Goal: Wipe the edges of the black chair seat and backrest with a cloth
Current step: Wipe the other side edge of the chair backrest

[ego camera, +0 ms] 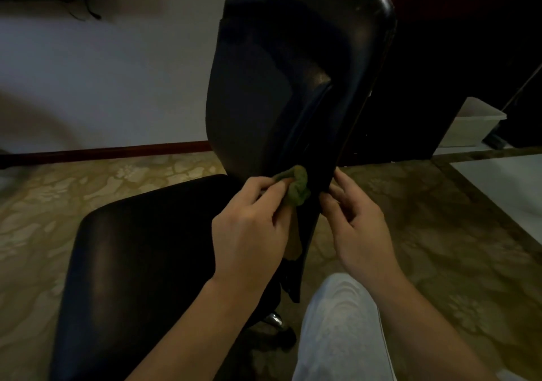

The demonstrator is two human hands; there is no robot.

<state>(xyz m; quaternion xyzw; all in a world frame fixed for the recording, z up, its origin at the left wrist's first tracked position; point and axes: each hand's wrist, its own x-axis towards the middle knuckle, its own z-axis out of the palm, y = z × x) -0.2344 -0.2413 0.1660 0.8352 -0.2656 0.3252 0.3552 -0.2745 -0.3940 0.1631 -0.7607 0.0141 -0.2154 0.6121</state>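
Pressed cloth [297,187], bunched in left hand [249,228], on low backrest [264,102] edge; gripped edge with right hand [363,225]; seat [140,248] edges probably undone.

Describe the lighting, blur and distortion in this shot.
Head view: dim overall; the black seat loses detail in shadow; a faint sheen shows on the backrest; the baseboard slants from wide-angle distortion; the far-left edge is smeared; the green cloth and left hand look fairly sharp.
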